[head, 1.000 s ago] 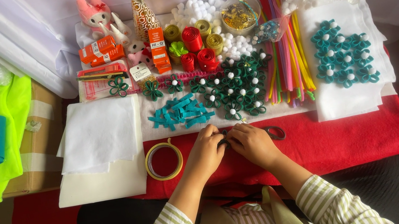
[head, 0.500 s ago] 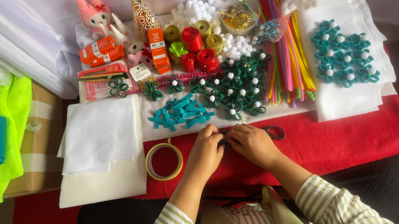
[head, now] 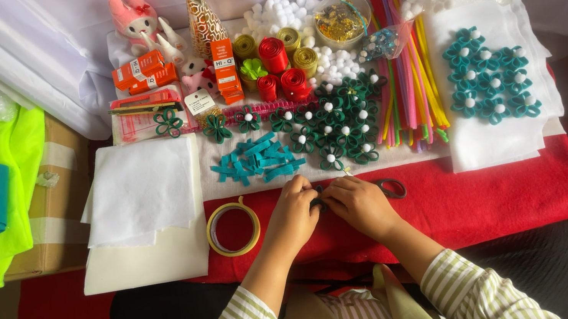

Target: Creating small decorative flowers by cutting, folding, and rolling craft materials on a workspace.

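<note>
Staying joined, left hand [head: 294, 216] and right hand [head: 359, 204] unmoved.

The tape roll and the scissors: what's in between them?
Both hands, left hand and right hand, lie between the yellow tape roll and scissors, in the head view.

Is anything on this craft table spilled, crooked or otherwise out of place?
Nothing looks spilled or damaged. The white sheets lie slightly crooked on the foam board, which hangs past the red cloth edge. Both hands meet over a small dark piece; scissors lie beside the right one.
</note>
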